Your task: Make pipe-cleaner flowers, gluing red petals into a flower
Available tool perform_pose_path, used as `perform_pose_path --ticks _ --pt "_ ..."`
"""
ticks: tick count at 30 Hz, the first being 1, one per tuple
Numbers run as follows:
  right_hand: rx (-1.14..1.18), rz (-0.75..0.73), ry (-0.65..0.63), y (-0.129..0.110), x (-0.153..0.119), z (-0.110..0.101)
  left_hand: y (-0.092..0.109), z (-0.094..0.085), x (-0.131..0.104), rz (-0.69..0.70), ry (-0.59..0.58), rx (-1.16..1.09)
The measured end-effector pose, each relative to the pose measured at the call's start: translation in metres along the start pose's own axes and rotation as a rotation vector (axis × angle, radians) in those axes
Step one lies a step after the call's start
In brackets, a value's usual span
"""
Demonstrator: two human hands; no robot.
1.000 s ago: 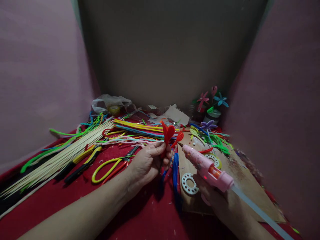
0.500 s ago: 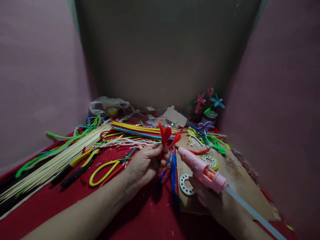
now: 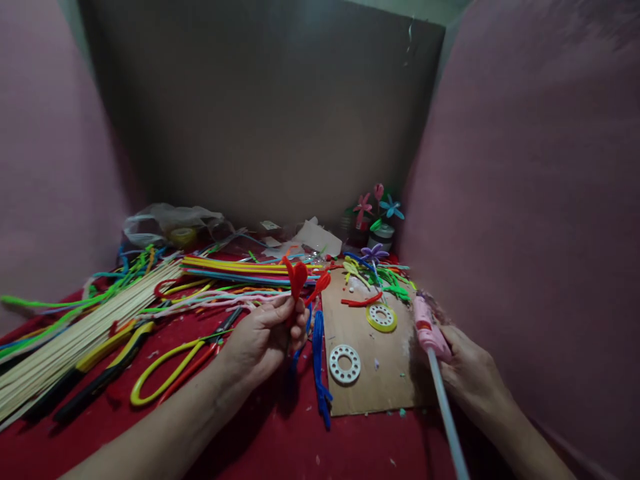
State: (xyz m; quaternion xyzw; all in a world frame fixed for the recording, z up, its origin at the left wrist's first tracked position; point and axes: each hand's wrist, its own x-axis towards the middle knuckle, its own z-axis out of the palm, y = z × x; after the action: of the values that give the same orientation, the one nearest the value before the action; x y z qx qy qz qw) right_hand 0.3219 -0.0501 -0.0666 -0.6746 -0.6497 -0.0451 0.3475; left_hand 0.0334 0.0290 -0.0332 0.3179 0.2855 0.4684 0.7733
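Observation:
Pinched in the fingers of my left hand (image 3: 273, 333) is a red pipe-cleaner flower (image 3: 299, 279), its looped petals pointing up and to the right. My right hand (image 3: 467, 367) grips a pink glue gun (image 3: 428, 330) by its handle, over the right edge of the board. A long translucent glue stick (image 3: 447, 413) sticks out of the gun's back end. Just right of my left hand lies a bundle of blue pipe cleaners (image 3: 319, 357).
The brown board (image 3: 360, 397) carries a white tape ring (image 3: 345, 364), a yellow tape roll (image 3: 381, 317) and green pipe cleaners (image 3: 393, 287). Scissors (image 3: 167, 370), pliers (image 3: 107, 363) and thin sticks (image 3: 100, 320) lie left. Finished flowers (image 3: 391, 207) stand at the back. Pink walls flank both sides.
My right hand has carried the glue gun away from the red flower, to the right side of the board. The left hand still holds the flower; the whole view has shifted.

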Motion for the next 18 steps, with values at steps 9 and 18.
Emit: perform_pose_path --ticks 9,18 --pt "-0.336 0.05 -0.263 0.021 0.001 -0.019 -0.008 0.003 -0.003 -0.027 -0.058 -0.025" --pt "1.186 0.431 -0.293 -0.112 0.016 0.028 -0.011 0.012 -0.017 -0.065 -0.211 -0.061"
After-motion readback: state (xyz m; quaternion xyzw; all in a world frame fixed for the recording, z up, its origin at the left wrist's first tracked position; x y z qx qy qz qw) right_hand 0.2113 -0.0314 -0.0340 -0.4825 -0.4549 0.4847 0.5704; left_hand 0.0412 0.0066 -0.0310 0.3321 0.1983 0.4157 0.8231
